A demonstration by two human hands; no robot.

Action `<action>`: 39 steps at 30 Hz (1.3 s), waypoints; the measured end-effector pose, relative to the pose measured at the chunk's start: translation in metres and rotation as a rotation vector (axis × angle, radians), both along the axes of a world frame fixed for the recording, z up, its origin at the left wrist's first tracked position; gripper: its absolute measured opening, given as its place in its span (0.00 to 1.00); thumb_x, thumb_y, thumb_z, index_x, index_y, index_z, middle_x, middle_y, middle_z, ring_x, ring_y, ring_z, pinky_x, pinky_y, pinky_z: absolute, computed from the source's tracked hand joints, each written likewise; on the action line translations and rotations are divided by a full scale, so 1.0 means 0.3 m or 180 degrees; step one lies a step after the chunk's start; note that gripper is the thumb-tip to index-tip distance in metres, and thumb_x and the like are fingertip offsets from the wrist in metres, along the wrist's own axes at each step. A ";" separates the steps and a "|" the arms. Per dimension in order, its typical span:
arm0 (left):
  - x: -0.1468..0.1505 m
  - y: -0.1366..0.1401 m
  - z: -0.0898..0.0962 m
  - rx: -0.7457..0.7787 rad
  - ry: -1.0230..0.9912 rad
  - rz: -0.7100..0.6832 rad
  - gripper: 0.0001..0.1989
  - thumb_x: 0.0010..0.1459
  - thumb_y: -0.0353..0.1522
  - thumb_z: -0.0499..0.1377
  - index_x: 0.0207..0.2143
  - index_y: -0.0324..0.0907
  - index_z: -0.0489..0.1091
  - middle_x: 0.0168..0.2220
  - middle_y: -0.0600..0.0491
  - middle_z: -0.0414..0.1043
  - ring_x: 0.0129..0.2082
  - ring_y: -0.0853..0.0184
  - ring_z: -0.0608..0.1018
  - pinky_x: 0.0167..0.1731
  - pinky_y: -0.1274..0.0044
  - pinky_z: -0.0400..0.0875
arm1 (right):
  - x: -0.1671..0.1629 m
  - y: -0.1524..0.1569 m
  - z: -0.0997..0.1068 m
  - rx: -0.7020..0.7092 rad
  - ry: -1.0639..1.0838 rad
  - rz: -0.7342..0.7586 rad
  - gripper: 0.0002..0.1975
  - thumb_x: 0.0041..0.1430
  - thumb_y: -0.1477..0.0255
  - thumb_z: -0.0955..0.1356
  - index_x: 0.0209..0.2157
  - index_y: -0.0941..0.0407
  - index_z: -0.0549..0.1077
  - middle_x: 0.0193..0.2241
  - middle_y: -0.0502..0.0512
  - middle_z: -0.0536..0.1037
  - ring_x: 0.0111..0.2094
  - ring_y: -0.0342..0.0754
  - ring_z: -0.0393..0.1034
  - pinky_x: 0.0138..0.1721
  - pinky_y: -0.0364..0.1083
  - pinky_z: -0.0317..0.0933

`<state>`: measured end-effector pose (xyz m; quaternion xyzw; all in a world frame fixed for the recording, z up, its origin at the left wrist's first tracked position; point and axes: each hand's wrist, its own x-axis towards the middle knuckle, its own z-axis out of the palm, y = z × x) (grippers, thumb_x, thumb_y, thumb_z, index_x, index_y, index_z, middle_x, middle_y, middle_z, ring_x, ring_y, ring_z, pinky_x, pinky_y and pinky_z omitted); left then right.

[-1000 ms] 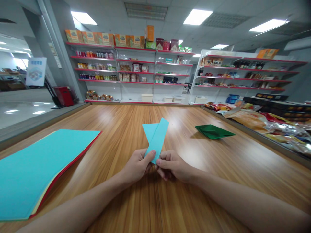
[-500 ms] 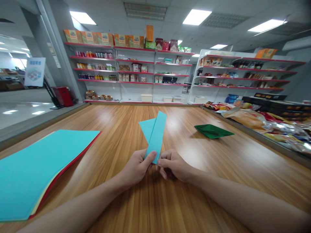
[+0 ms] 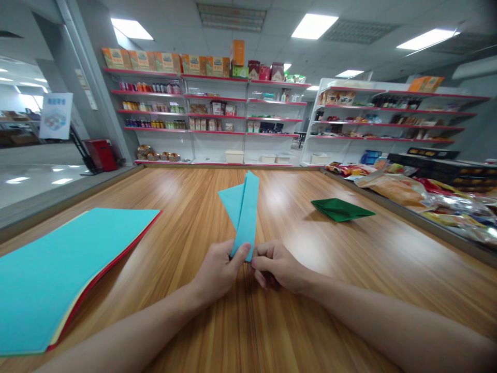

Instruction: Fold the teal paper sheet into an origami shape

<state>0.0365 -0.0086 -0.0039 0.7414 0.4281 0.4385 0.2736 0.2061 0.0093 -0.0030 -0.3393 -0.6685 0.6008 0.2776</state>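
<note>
A folded sheet of light-blue paper [image 3: 248, 212] stands up from my hands above the table, a long narrow strip in front with a triangular flap behind it on the left. My left hand [image 3: 221, 267] grips its lower end, thumb pressed on the front face. My right hand [image 3: 277, 264] is closed at the lower right corner, thumb and forefinger pinching the paper's edge there. The other fingers of the right hand are curled under. What the left fingers do behind the paper is hidden.
A stack of coloured paper sheets [image 3: 77, 269], light blue on top, lies at the left of the wooden table [image 3: 186, 207]. A folded green paper piece [image 3: 341, 210] rests to the right. Packaged goods [image 3: 435, 199] line the right edge; stocked shelves [image 3: 217, 115] stand behind.
The blue paper's upper end has tilted slightly left and its strip has bent a little more upright. Both hands keep nearly the same place and hold.
</note>
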 end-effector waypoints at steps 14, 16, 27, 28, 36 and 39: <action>-0.009 0.005 0.002 -0.0489 -0.0083 -0.0472 0.20 0.59 0.41 0.52 0.17 0.40 0.57 0.17 0.58 0.55 0.18 0.74 0.60 0.19 0.81 0.54 | 0.001 -0.007 0.010 0.0626 -0.0288 0.0058 0.13 0.49 0.75 0.60 0.14 0.58 0.65 0.10 0.46 0.66 0.11 0.36 0.53 0.13 0.37 0.45; -0.015 0.006 0.014 -0.0818 -0.0276 -0.0765 0.21 0.58 0.42 0.52 0.17 0.39 0.59 0.15 0.58 0.56 0.16 0.75 0.60 0.17 0.81 0.54 | 0.000 -0.010 0.012 0.0556 -0.0278 0.0136 0.12 0.50 0.74 0.60 0.16 0.59 0.66 0.11 0.46 0.67 0.11 0.36 0.53 0.12 0.37 0.45; -0.023 0.028 0.007 -0.1476 -0.0764 -0.0720 0.24 0.54 0.48 0.54 0.16 0.40 0.59 0.12 0.59 0.56 0.11 0.76 0.60 0.11 0.83 0.52 | 0.006 -0.014 0.014 0.0359 -0.0286 0.0250 0.09 0.48 0.75 0.61 0.19 0.60 0.70 0.11 0.45 0.68 0.09 0.36 0.53 0.10 0.36 0.46; -0.023 0.029 0.007 -0.1486 -0.0786 -0.0667 0.24 0.53 0.48 0.55 0.16 0.40 0.58 0.12 0.59 0.55 0.11 0.76 0.59 0.10 0.83 0.52 | 0.007 -0.013 0.012 0.0310 -0.0292 0.0277 0.09 0.49 0.75 0.61 0.20 0.60 0.70 0.11 0.45 0.68 0.09 0.36 0.53 0.09 0.36 0.45; -0.030 0.026 0.010 -0.1511 -0.0735 -0.0771 0.24 0.53 0.48 0.55 0.16 0.39 0.59 0.13 0.59 0.56 0.12 0.77 0.60 0.11 0.84 0.52 | 0.002 -0.015 0.013 0.0285 -0.0269 0.0334 0.10 0.49 0.75 0.61 0.21 0.61 0.71 0.12 0.46 0.69 0.09 0.35 0.53 0.10 0.35 0.46; -0.029 0.025 0.013 -0.1489 -0.0655 -0.0849 0.25 0.53 0.49 0.55 0.16 0.39 0.59 0.12 0.59 0.55 0.11 0.77 0.59 0.11 0.84 0.52 | 0.006 -0.015 0.016 0.0292 -0.0341 0.0309 0.09 0.48 0.76 0.61 0.19 0.60 0.70 0.12 0.45 0.69 0.09 0.36 0.53 0.09 0.36 0.46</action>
